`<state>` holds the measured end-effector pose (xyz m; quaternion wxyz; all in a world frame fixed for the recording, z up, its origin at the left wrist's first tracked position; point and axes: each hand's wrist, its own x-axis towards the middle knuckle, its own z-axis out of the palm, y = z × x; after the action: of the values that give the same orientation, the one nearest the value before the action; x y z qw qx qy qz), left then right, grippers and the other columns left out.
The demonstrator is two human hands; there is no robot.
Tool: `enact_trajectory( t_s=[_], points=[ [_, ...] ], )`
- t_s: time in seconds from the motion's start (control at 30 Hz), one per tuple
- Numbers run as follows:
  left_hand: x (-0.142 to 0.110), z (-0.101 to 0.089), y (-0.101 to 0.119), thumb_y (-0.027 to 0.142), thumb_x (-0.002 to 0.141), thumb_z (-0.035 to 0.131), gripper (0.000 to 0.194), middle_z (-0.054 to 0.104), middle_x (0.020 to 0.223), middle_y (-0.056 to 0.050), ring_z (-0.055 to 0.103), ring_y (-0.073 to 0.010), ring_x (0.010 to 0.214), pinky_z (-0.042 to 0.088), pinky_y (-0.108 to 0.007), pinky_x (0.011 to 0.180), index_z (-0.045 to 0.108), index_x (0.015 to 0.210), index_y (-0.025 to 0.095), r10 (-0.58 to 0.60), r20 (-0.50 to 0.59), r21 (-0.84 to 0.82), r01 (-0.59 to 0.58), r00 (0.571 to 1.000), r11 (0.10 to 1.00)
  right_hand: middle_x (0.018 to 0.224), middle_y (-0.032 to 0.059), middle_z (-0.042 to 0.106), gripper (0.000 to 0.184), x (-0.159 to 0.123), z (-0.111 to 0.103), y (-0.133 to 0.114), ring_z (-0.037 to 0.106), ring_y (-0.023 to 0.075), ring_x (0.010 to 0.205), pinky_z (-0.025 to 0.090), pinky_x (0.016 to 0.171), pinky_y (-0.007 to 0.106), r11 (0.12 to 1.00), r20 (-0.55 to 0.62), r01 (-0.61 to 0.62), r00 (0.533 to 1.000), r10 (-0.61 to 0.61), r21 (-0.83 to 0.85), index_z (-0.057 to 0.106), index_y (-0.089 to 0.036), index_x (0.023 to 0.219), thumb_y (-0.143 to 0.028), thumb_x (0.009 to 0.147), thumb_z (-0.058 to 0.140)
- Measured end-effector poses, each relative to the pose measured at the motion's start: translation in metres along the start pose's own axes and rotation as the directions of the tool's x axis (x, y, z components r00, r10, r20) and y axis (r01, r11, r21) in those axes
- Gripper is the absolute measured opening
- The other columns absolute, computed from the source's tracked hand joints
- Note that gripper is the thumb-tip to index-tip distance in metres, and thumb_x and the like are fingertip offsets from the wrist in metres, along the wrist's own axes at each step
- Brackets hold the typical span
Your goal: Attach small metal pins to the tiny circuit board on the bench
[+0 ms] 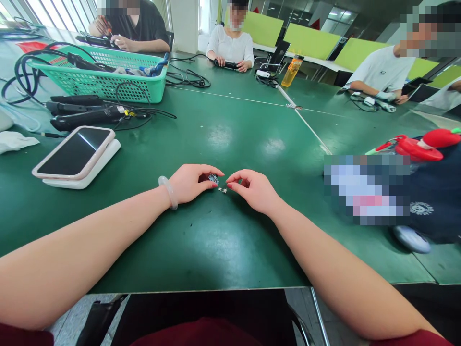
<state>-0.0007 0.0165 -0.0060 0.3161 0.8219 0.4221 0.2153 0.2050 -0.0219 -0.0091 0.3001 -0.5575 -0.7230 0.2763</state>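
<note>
My left hand, with a pale bangle at the wrist, rests on the green table. Its thumb and fingers are apart, curved around a few small shiny metal pieces; whether they touch these is unclear. Another small silvery piece lies just in front, between the hands. My right hand faces the left one, a short gap between their fingertips. Its thumb and forefinger come together in a pinch close to the silvery piece, and anything between them is too small to make out.
To the left, a phone lies on a white box, with black handheld devices and a green basket of cables behind. A dark bag and a mouse are at right. Several people sit around the table; an orange bottle stands farther back.
</note>
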Motion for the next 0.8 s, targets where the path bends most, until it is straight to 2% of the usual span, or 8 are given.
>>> enact_trajectory(
  t_s=[0.23, 0.33, 0.43, 0.53, 0.63, 0.73, 0.8],
  points=[
    [-0.001, 0.001, -0.002, 0.032, 0.078, 0.061, 0.034, 0.070, 0.085, 0.001, 0.062, -0.0153, 0.073, 0.049, -0.029, 0.077, 0.067, 0.110, 0.023, 0.002, 0.003, 0.014, -0.002, 1.000, 1.000, 0.079, -0.0006, 0.067, 0.009, 0.000, -0.001, 0.003, 0.054, 0.0111, 0.064, 0.044, 0.067, 0.027, 0.995, -0.020, 0.065, 0.998, -0.067, -0.082, 0.070, -0.022, 0.083, -0.024, 0.080, 0.061],
    [-0.001, 0.001, -0.001, 0.030, 0.078, 0.061, 0.033, 0.071, 0.085, 0.001, 0.063, -0.0153, 0.075, 0.048, -0.030, 0.079, 0.067, 0.109, 0.024, -0.005, 0.010, -0.001, 0.005, 1.000, 1.000, 0.076, -0.0009, 0.069, 0.011, 0.000, 0.000, 0.001, 0.055, 0.0109, 0.061, 0.045, 0.066, 0.027, 1.000, -0.014, 0.023, 1.000, -0.023, -0.001, 0.070, -0.022, 0.085, -0.024, 0.080, 0.061],
    [-0.001, 0.001, 0.002, 0.029, 0.076, 0.064, 0.028, 0.071, 0.083, 0.001, 0.064, -0.0153, 0.076, 0.048, -0.029, 0.078, 0.068, 0.102, 0.021, -0.001, 0.033, -0.076, 0.004, 0.999, 0.997, 0.073, -0.0010, 0.069, 0.015, -0.003, 0.002, -0.004, 0.053, 0.0093, 0.053, 0.045, 0.057, 0.025, 0.989, -0.027, -0.018, 0.999, 0.022, 0.143, 0.071, -0.021, 0.089, -0.027, 0.079, 0.061],
    [-0.003, 0.002, 0.005, 0.029, 0.074, 0.067, 0.027, 0.071, 0.081, 0.000, 0.065, -0.0152, 0.076, 0.049, -0.028, 0.077, 0.065, 0.098, 0.018, 0.005, 0.047, -0.174, 0.004, 0.999, 0.985, 0.072, -0.0010, 0.070, 0.019, -0.007, 0.004, -0.010, 0.051, 0.0084, 0.049, 0.044, 0.052, 0.024, 0.979, -0.048, 0.001, 0.999, 0.009, 0.204, 0.072, -0.021, 0.093, -0.028, 0.081, 0.059],
    [-0.004, 0.001, 0.008, 0.035, 0.072, 0.069, 0.028, 0.070, 0.079, 0.000, 0.063, -0.0148, 0.072, 0.049, -0.028, 0.073, 0.065, 0.095, 0.018, 0.011, 0.013, -0.158, -0.009, 1.000, 0.987, 0.078, -0.0002, 0.072, 0.021, -0.010, 0.004, -0.015, 0.054, 0.0093, 0.054, 0.045, 0.056, 0.024, 0.985, -0.119, 0.097, 0.990, -0.081, 0.142, 0.073, -0.021, 0.093, -0.024, 0.084, 0.055],
    [-0.005, 0.000, 0.009, 0.039, 0.070, 0.072, 0.030, 0.068, 0.078, 0.000, 0.060, -0.0145, 0.070, 0.049, -0.028, 0.070, 0.066, 0.092, 0.019, 0.016, -0.014, -0.116, -0.017, 1.000, 0.993, 0.083, 0.0000, 0.072, 0.021, -0.013, 0.005, -0.018, 0.058, 0.0111, 0.063, 0.047, 0.064, 0.025, 0.970, -0.206, 0.240, 0.949, -0.239, -0.019, 0.073, -0.023, 0.092, -0.022, 0.085, 0.053],
    [-0.006, 0.000, 0.010, 0.039, 0.069, 0.073, 0.030, 0.067, 0.078, 0.000, 0.060, -0.0143, 0.070, 0.049, -0.028, 0.070, 0.066, 0.091, 0.019, 0.020, -0.015, -0.126, -0.022, 1.000, 0.992, 0.084, -0.0001, 0.071, 0.022, -0.015, 0.005, -0.019, 0.058, 0.0120, 0.066, 0.047, 0.067, 0.026, 0.948, -0.220, 0.296, 0.923, -0.316, -0.120, 0.071, -0.025, 0.096, -0.023, 0.087, 0.052]
  ],
)
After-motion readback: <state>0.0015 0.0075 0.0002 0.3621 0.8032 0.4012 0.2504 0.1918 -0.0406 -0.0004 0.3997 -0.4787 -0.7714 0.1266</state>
